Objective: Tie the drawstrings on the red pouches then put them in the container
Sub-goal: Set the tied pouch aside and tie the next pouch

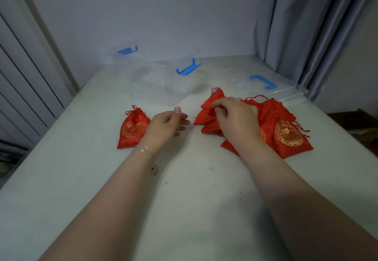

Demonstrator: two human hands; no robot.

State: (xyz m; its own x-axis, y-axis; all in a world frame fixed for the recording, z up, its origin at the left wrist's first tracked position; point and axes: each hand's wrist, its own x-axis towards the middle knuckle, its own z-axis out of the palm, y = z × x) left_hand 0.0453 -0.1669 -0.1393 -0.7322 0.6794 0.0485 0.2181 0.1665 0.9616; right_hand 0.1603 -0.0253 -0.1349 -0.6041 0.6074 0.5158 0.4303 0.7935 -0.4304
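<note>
One red pouch (132,130) with a gold emblem lies on the table at the left, its drawstring gathered at the neck. My left hand (166,126) hovers just right of it, fingers relaxed and holding nothing. A pile of several red pouches (286,131) lies at the right. My right hand (235,120) rests on the pile and pinches the top pouch (208,107) near its mouth. The clear plastic container (163,82) with blue latches stands behind, open and with nothing red inside.
The container's clear lid (266,86) with a blue handle lies at the back right, near grey curtains (306,25). The white table (184,199) stretches toward me. A wall is behind, and slatted panels stand at the left.
</note>
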